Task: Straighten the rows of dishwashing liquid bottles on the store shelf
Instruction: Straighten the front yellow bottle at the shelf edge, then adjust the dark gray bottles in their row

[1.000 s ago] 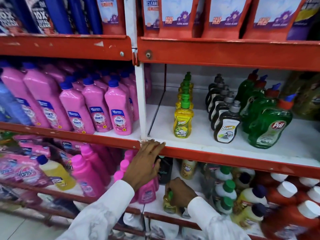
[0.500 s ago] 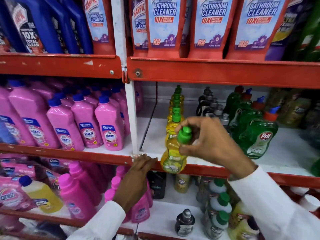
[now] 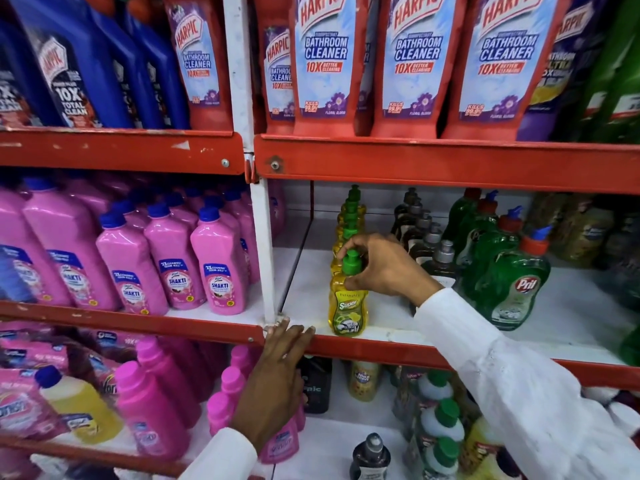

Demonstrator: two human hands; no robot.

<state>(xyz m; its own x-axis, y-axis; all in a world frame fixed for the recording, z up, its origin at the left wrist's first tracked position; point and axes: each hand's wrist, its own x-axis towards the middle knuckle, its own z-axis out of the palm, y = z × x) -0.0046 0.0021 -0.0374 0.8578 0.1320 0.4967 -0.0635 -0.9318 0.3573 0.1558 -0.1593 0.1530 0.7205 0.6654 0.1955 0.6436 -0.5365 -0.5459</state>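
Observation:
A yellow dishwashing bottle (image 3: 348, 310) with a green cap stands upright at the front of the white middle shelf (image 3: 561, 323), heading a row of like yellow bottles (image 3: 350, 216) running back. My right hand (image 3: 381, 268) grips its cap and neck from the right. My left hand (image 3: 277, 372) rests flat on the red shelf edge (image 3: 381, 349), fingers apart, holding nothing. To the right stand a row of dark bottles (image 3: 434, 258) with grey pumps and a row of green Pril bottles (image 3: 512, 285).
Pink Shakti bottles (image 3: 218, 271) fill the left bay behind a white upright post (image 3: 263, 254). Red Harpic bathroom cleaner bottles (image 3: 329, 64) line the shelf above. The lower shelf holds pink bottles (image 3: 152, 410), green-capped bottles (image 3: 440, 427) and a small dark bottle (image 3: 370, 455).
My right hand lifted the yellow bottle from the lower shelf and set it upright at the front of the yellow row. My left hand stayed on the shelf edge.

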